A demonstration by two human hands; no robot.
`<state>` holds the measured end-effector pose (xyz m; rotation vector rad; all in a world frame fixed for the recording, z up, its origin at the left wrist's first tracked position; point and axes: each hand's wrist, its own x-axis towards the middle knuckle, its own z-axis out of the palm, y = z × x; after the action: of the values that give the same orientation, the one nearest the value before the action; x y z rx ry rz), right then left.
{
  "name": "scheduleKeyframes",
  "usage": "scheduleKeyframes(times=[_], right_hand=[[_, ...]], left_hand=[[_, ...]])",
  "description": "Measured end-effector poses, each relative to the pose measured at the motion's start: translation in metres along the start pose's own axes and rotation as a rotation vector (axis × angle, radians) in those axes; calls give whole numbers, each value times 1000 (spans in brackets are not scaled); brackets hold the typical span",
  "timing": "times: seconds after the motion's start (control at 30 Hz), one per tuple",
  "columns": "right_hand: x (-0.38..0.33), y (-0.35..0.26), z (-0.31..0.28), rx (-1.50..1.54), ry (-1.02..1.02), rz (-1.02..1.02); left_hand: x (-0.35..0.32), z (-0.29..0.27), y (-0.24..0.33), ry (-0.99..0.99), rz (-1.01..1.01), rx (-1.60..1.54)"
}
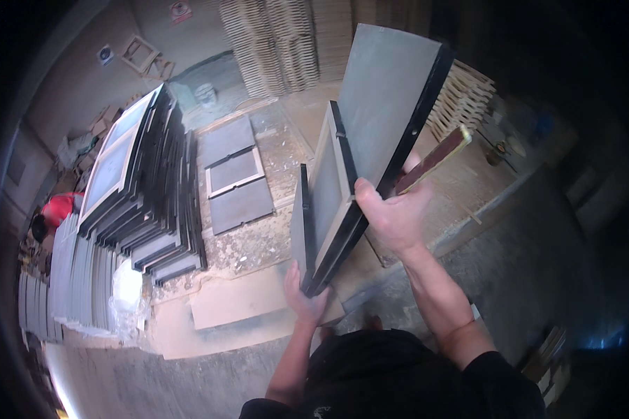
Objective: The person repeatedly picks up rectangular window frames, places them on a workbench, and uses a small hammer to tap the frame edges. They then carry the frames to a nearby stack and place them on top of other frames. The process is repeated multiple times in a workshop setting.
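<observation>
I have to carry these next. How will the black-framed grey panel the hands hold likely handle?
The framed panel is probably stiff: it stands straight with no sag, though gripped only low down by the left hand and right hand. Its tall, thin shape looks apt to tip. Both hands suggest some weight or awkwardness.

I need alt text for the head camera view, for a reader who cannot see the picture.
Seen from above, a person's left hand and right hand hold a few black-framed grey panels upright over a dusty workbench. To the left stands a leaning stack of similar framed panels, and three grey panels lie flat on the bench.
</observation>
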<state>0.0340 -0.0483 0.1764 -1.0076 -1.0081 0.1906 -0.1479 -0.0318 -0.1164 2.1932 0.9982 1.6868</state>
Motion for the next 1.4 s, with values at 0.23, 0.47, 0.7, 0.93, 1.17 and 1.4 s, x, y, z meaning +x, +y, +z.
scheduleKeyframes(times=[0.23,0.47,0.7,0.93,1.17,1.4], right_hand=[[-21,29,19,146,-103,58],[-23,47,4,23,-147,-39],[-18,52,-37,63,-112,65],[13,46,-130,60,-27,-23],[50,50,-201,29,217,-84],[81,77,-226,-44,415,-153]], left_hand=[[9,-5,14,-50,-114,87],[56,-28,18,-292,32,42],[72,-23,-1,-272,-154,67],[95,15,-57,-303,-473,-370],[115,35,-6,-370,-682,-704],[119,33,18,-281,-692,-734]])
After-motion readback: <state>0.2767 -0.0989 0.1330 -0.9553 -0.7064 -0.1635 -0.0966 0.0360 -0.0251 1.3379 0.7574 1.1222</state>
